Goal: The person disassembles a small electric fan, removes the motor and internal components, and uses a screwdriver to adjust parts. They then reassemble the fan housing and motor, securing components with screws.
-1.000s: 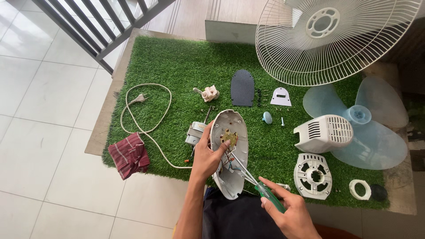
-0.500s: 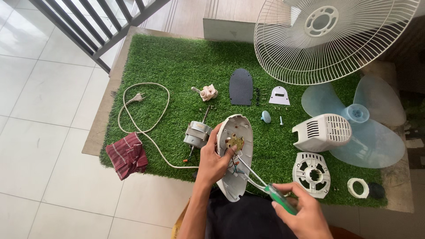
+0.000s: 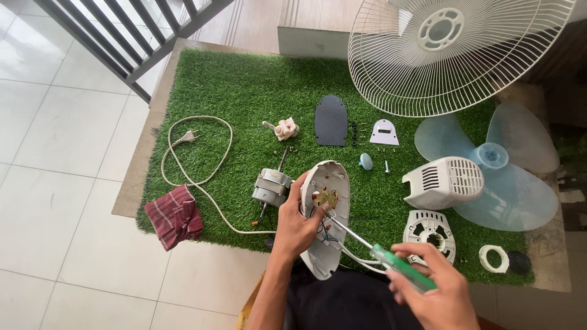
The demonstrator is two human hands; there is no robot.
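Gripping the white oval fan housing [image 3: 325, 217] with my left hand [image 3: 298, 226], fingers curled over its left rim, I keep it tilted above the near edge of the green turf mat [image 3: 244, 91]. My right hand [image 3: 431, 293] is closed around the green-handled screwdriver [image 3: 391, 260], whose tip reaches the brass switch plate [image 3: 326, 197] inside. At nine o'clock from the housing lies the motor [image 3: 273, 184]; at three o'clock, the white vented cover [image 3: 443, 182]. Farther at nine o'clock sits a red cloth [image 3: 175, 215].
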